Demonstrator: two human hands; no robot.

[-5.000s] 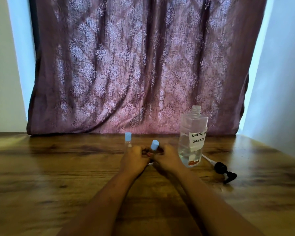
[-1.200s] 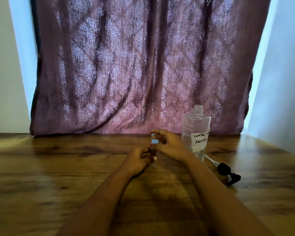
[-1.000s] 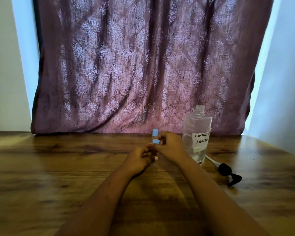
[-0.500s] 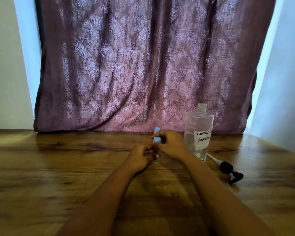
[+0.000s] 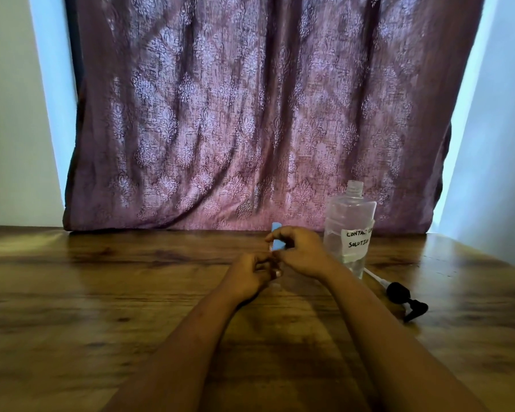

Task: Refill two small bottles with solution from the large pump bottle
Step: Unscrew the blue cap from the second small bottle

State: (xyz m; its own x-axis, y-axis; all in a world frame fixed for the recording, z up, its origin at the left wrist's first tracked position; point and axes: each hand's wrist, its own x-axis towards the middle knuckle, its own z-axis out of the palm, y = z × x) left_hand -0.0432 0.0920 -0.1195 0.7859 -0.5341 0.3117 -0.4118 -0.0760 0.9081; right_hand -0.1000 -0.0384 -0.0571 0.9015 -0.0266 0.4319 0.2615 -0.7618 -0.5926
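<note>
My left hand (image 5: pixel 250 273) grips the clear body of a small bottle (image 5: pixel 275 283) that stands on the wooden table (image 5: pixel 101 292); most of the bottle is hidden by my fingers. My right hand (image 5: pixel 299 252) pinches the bottle's blue cap (image 5: pixel 277 244) from above. Just behind my right fingers peeks a second blue cap (image 5: pixel 275 226), which belongs to the other small bottle. The large clear bottle (image 5: pixel 350 230) with a handwritten "contact solution" label stands to the right of my hands, neck open and a little liquid at the bottom.
The black pump head with its white tube (image 5: pixel 405 300) lies on the table right of the large bottle. A patterned purple curtain (image 5: pixel 250 114) hangs along the table's far edge. Pale walls flank it on both sides.
Five seconds ago the small bottle was tilted between both hands. It now stands upright, with my right hand on top at its cap. In the last second my hands have barely moved.
</note>
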